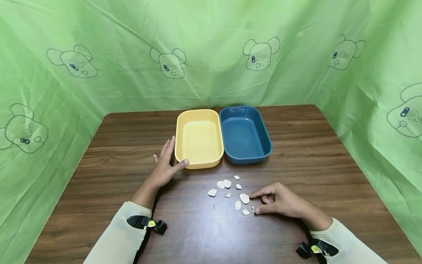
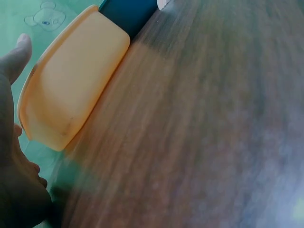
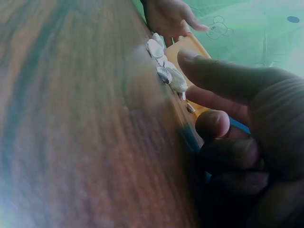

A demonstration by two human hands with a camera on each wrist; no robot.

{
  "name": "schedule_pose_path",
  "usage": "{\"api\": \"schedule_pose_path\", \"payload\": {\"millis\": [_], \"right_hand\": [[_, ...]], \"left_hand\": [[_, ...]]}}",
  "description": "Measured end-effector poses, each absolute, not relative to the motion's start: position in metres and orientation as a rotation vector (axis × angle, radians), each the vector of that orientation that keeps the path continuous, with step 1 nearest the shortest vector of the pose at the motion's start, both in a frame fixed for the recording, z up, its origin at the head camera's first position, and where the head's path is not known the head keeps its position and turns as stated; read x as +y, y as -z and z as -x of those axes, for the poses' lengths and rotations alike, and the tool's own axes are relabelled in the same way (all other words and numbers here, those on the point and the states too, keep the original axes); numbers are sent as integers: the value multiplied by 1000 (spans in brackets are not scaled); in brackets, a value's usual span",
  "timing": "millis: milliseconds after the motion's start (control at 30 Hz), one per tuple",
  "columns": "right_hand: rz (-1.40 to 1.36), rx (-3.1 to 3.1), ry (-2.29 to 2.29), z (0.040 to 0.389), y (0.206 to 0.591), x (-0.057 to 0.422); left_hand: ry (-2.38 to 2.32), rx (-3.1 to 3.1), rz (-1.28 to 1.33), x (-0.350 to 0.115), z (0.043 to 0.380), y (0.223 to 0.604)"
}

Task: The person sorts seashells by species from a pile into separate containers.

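Several small white seashells (image 1: 244, 198) lie scattered on the wooden table. At their right side is my right hand (image 1: 280, 200), with its index fingertip right at the largest shell and its thumb tip beside a small ring-like shell (image 1: 252, 208). Thumb and index finger stand apart with nothing gripped, while the other fingers curl under, as the right wrist view shows. My left hand (image 1: 165, 168) is at the near left corner of a yellow tray (image 1: 199, 165), fingers straight along its side and thumb over the front rim.
A dark blue tray (image 1: 248, 160) stands against the yellow tray's right side, near the table's back edge. Green cloth (image 1: 211, 55) printed with bear heads hangs behind and at both sides of the brown wooden table (image 1: 125, 139).
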State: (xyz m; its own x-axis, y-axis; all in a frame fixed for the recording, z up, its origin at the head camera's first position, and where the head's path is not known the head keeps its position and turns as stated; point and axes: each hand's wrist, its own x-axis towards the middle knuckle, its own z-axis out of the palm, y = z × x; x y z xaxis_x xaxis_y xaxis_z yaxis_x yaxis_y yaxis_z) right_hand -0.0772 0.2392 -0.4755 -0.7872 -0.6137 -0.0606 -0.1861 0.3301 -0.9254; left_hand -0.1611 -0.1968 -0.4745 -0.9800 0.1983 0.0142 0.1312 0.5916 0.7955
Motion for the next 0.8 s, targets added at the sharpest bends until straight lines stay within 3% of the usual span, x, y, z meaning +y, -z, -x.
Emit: {"api": "schedule_pose_path", "payload": {"millis": [433, 800], "right_hand": [[716, 2177, 1504, 82, 479, 241], [896, 2292, 1363, 80, 479, 239]], "left_hand": [[-1430, 2756, -380, -198, 169, 476], [-1454, 2691, -502, -209, 180, 480]]}}
